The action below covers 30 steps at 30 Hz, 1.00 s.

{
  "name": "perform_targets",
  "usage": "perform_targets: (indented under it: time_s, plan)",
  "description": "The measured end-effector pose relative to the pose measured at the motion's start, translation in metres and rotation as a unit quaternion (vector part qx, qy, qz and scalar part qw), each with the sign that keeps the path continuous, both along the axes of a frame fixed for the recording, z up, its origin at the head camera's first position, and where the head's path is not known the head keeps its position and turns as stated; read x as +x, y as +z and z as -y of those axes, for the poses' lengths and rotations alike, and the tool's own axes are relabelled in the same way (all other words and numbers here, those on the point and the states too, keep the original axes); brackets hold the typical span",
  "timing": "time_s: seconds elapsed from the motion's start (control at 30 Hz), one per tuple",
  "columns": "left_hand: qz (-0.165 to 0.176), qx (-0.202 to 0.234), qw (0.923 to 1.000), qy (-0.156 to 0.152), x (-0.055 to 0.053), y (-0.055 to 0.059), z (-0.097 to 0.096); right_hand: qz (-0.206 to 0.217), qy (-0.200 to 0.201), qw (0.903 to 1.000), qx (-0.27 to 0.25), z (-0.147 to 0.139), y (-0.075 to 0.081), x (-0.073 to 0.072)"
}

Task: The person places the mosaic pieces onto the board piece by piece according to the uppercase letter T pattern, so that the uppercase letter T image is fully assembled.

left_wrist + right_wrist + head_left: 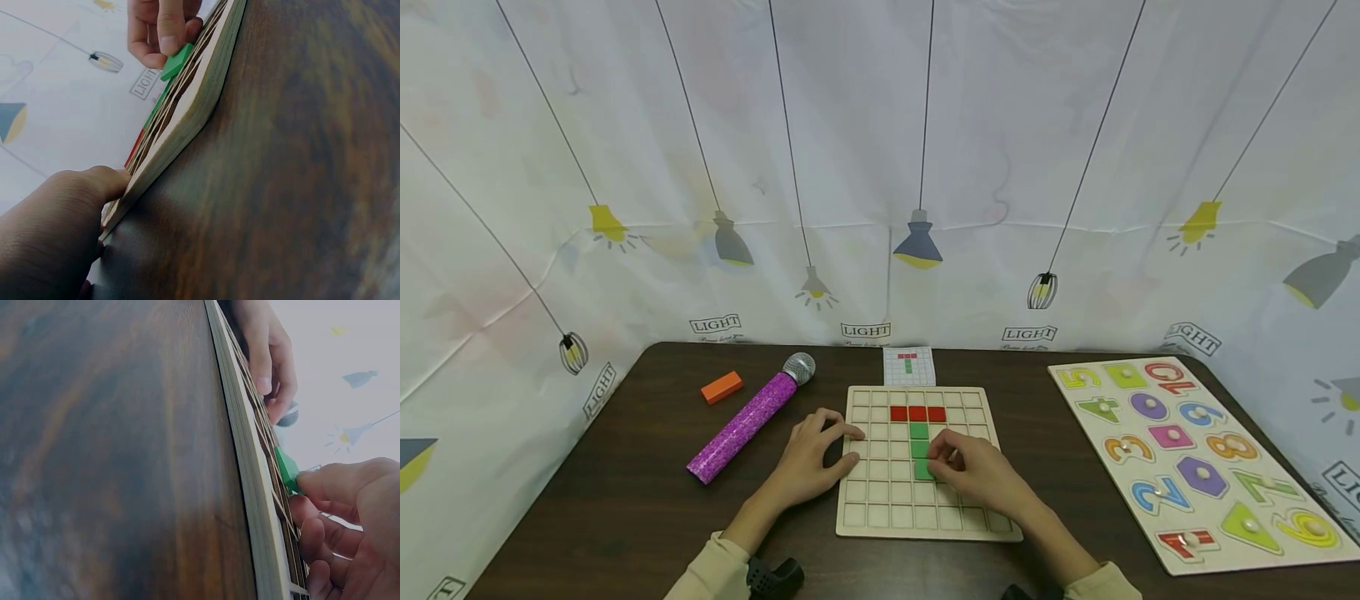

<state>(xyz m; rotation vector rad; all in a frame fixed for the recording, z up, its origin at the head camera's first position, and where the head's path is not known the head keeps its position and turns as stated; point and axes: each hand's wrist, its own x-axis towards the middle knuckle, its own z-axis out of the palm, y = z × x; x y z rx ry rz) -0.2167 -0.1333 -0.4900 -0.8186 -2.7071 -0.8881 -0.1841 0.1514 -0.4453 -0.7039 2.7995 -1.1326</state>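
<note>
A wooden grid board (pixel 880 508) lies flat on the table. Three red square tiles (pixel 917 414) form a row near its top. Below the middle red one, two green tiles (pixel 919 440) sit in a column. My right hand (pixel 981 473) pinches another green tile (pixel 923 469) between thumb and fingertips, just under that column. Both wrist views show this green tile (pixel 176 62) tilted, with a lower edge at the grid. My left hand (pixel 808 457) rests at the board's left edge, thumb and a finger touching it.
Behind the board lies a small pattern card (pixel 910 375) with a red and green T. A purple glitter microphone (pixel 745 425) and an orange block (pixel 722 387) are on the left. On the right is a number-and-shape puzzle board (pixel 1150 492). A printed curtain hangs behind the table.
</note>
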Motion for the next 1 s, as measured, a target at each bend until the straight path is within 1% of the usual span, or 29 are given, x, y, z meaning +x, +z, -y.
perform_targets:
  time_s: [0.53, 0.8, 1.0]
  plan:
    - [-0.003, 0.0, 1.0, 0.001, -0.0016, -0.0016, -0.0015, -0.017, -0.008, 0.9997, 0.014, 0.0044, -0.0022, 0.0]
    - [-0.006, 0.0, 1.0, 0.002, -0.0015, -0.0032, -0.0018, -0.003, -0.025, 0.9994, 0.022, 0.0051, -0.0019, 0.001]
    - [-0.007, 0.006, 1.0, 0.0, -0.0006, -0.0031, -0.002, -0.011, -0.015, 0.9996, 0.019, 0.0043, -0.0012, 0.0013]
